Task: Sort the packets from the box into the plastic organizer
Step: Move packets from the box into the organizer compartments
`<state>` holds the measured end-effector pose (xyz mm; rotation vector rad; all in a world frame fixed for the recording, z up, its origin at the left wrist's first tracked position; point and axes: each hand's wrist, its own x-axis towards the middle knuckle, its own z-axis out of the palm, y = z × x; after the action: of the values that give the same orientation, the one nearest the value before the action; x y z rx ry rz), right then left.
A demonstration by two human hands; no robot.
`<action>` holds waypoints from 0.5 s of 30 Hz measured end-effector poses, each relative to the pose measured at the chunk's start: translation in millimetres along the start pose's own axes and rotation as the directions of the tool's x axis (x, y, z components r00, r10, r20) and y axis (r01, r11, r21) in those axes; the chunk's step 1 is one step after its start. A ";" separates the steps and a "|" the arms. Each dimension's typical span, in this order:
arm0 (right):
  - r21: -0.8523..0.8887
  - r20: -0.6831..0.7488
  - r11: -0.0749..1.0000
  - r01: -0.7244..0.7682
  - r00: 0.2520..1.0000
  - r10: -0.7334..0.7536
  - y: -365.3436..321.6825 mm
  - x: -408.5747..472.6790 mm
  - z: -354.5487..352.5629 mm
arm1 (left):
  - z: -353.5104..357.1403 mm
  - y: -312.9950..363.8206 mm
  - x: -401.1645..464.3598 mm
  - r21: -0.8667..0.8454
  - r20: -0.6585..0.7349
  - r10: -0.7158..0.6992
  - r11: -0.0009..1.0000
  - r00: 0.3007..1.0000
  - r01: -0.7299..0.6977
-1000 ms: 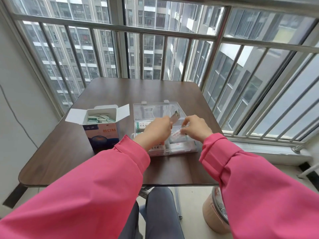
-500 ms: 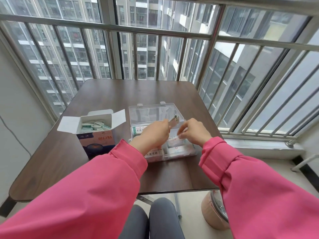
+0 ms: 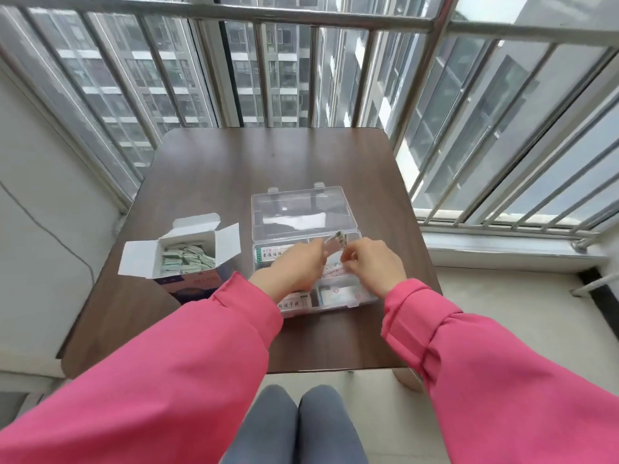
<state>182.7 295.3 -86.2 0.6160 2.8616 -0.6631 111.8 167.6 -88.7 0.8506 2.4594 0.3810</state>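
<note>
An open cardboard box (image 3: 187, 276) stands at the table's left with several small green-and-white packets (image 3: 186, 259) inside. To its right lies a clear plastic organizer (image 3: 363, 298) with its lid (image 3: 301, 212) folded back. Labelled packs fill its left and front compartments. My left hand (image 3: 294, 266) hovers over the organizer and pinches a few small packets (image 3: 335, 241) that stick up past its fingers. My right hand (image 3: 371, 262), fingers curled, is over a right-hand compartment, at a pink-printed packet (image 3: 335, 271); whether it grips that packet is hidden.
The dark wooden table (image 3: 234, 169) stands against metal window bars (image 3: 268, 68). A white wall lies to the left. My knees show under the table's near edge. A round brown bin sits on the floor below the table's right corner.
The view has tilted down and closer. Both hands stay over the organizer; my left hand still holds the packets, and my right hand has shifted a little toward the front compartments.
</note>
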 end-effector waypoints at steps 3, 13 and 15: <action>-0.053 -0.016 0.998 -0.023 1.000 0.022 -4.9 2.4 -0.9 | -3.9 2.0 -3.2 -0.034 0.036 -0.033 0.999 0.999 0.034; -0.057 0.094 0.997 -0.046 0.994 0.051 -14.4 1.5 0.2 | -18.6 3.9 -11.1 -0.392 0.124 -0.125 0.905 0.984 0.164; -0.054 0.132 0.998 -0.035 0.990 0.042 -13.5 -0.5 1.1 | -18.5 3.6 -14.7 -0.460 0.130 -0.154 0.866 0.980 0.197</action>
<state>177.6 283.6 -81.8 0.5944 2.7276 -0.5987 113.4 159.3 -66.4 0.4211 2.1934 0.8148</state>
